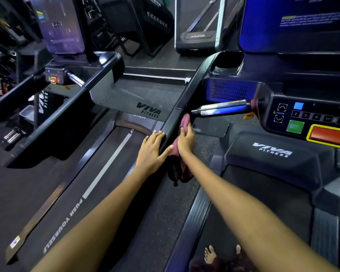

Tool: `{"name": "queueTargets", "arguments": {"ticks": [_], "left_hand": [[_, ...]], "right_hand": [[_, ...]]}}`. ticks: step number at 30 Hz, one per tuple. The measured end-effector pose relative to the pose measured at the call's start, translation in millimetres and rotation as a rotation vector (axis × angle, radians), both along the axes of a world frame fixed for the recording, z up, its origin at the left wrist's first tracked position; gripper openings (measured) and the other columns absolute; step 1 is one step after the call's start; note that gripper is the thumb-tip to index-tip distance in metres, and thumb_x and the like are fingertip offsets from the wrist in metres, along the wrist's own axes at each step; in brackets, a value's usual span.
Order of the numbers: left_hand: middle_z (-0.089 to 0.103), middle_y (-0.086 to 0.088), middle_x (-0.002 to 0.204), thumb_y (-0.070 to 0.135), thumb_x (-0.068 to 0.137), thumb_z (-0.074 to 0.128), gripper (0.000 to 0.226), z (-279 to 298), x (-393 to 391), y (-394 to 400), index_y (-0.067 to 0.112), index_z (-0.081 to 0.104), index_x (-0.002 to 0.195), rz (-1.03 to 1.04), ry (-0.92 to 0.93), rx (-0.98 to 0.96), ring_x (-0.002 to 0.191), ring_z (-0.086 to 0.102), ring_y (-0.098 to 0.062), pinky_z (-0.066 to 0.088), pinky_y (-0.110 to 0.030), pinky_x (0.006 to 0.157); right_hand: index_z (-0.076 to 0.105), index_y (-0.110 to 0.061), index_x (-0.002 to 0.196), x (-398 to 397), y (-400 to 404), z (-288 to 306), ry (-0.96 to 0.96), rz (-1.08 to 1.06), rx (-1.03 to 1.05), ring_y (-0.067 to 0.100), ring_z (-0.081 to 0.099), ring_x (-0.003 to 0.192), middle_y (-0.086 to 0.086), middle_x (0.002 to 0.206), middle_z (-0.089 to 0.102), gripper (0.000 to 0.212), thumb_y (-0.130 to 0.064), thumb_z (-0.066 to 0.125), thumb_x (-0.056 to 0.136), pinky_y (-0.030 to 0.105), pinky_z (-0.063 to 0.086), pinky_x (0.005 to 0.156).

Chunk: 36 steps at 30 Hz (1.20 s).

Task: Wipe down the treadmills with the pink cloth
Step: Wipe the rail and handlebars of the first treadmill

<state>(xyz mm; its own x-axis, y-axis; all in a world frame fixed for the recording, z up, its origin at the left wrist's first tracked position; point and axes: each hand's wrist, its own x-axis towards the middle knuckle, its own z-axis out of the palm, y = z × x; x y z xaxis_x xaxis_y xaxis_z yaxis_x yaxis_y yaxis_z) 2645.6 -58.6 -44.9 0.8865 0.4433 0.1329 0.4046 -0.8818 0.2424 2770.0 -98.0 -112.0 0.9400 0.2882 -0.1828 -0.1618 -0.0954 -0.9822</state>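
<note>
Head view: right hand (185,140) presses crumpled pink cloth (182,165) against the long black treadmill side rail (180,108), mid-wipe; left hand (152,149) lies flat, fingers straight, steadying it. Next likely calls for sliding the cloth farther up toward the console.

The cloth (182,154) is dusty pink against the black side rail (177,114). At three o'clock the console (310,118) shows a red stop button (329,136) framed in yellow, a green button (295,127) and a blue square (298,106). The dark belt (98,173) carries a white stripe and white lettering.
</note>
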Motion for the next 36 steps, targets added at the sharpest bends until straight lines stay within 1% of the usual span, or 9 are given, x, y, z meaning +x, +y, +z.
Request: {"name": "queueTargets", "arguments": {"ticks": [3,6,9,13,18,23,29,33,36], "left_hand": [[0.055,-0.011,0.106,0.061,0.086,0.029,0.063,3,20,0,0.006,0.055,0.102,0.034,-0.085,0.084,0.104,0.052,-0.032,0.036,-0.04,0.096],[0.047,-0.009,0.133,0.063,0.085,0.021,0.073,5,42,7,0.008,0.05,0.124,-0.024,-0.016,0.061,0.127,0.041,-0.026,0.025,-0.04,0.109],[0.012,0.003,0.158,0.07,0.079,0.012,0.091,2,55,12,0.014,0.02,0.149,-0.051,0.124,-0.007,0.146,0.006,-0.012,0.004,-0.037,0.118],[0.005,0.006,0.159,0.071,0.079,0.013,0.09,0,58,15,0.018,0.012,0.151,-0.053,0.129,-0.043,0.146,-0.001,-0.009,0.003,-0.037,0.119],[0.004,0.008,0.158,0.072,0.076,0.01,0.091,1,56,15,0.02,0.012,0.151,-0.05,0.121,-0.067,0.145,-0.002,-0.007,0.0,-0.034,0.117],[0.002,0.009,0.158,0.072,0.078,0.01,0.09,-1,56,15,0.021,0.009,0.151,-0.05,0.118,-0.057,0.145,-0.004,-0.006,0.001,-0.037,0.119],[0.002,0.009,0.158,0.072,0.077,0.009,0.089,1,57,16,0.023,0.008,0.151,-0.063,0.139,-0.078,0.145,-0.005,-0.006,0.004,-0.038,0.119],[0.008,0.007,0.158,0.071,0.079,0.012,0.086,-2,57,16,0.021,0.013,0.15,-0.05,0.114,-0.085,0.145,-0.001,-0.007,0.004,-0.036,0.119],[0.024,0.001,0.154,0.065,0.084,0.017,0.079,2,63,15,0.017,0.029,0.145,-0.041,0.083,-0.081,0.145,0.014,-0.014,0.01,-0.037,0.117]], "right_hand": [[0.039,-0.011,0.142,-26,-11,-9,-0.276,0.041,0.041,0.016,0.045,0.124,0.009,0.142,0.046,0.051,-0.026,0.04,0.093,0.026,0.03,0.104],[0.038,-0.01,0.142,-40,-16,-25,-0.313,0.049,0.091,0.011,0.045,0.122,0.006,0.14,0.047,0.052,-0.032,0.036,0.094,0.02,0.03,0.102],[0.04,-0.012,0.14,-13,-3,-24,-0.057,0.001,0.176,0.024,0.048,0.126,0.01,0.137,0.05,0.045,-0.007,0.042,0.096,0.024,0.033,0.103],[0.041,-0.011,0.14,2,3,-21,-0.068,-0.009,0.141,0.028,0.047,0.126,0.017,0.136,0.049,0.048,-0.011,0.042,0.092,0.033,0.033,0.106],[0.042,-0.004,0.138,-34,-24,-23,-0.311,0.057,0.175,0.003,0.042,0.122,0.002,0.136,0.047,0.061,-0.042,0.035,0.091,0.011,0.03,0.104],[0.042,-0.009,0.139,7,1,-15,-0.135,-0.035,0.124,0.023,0.046,0.128,0.011,0.139,0.048,0.046,-0.008,0.045,0.093,0.035,0.036,0.107],[0.041,-0.01,0.141,-17,-14,-22,-0.488,0.047,0.112,0.012,0.042,0.128,0.005,0.142,0.046,0.058,-0.045,0.026,0.096,0.023,0.031,0.106],[0.043,-0.019,0.14,6,1,-27,-0.096,0.008,0.164,0.019,0.048,0.127,0.003,0.138,0.05,0.046,-0.021,0.04,0.094,0.035,0.037,0.108],[0.048,-0.015,0.137,12,4,-19,-0.047,-0.042,0.152,0.019,0.052,0.123,0.004,0.134,0.054,0.045,-0.019,0.043,0.093,0.04,0.04,0.105]]}}
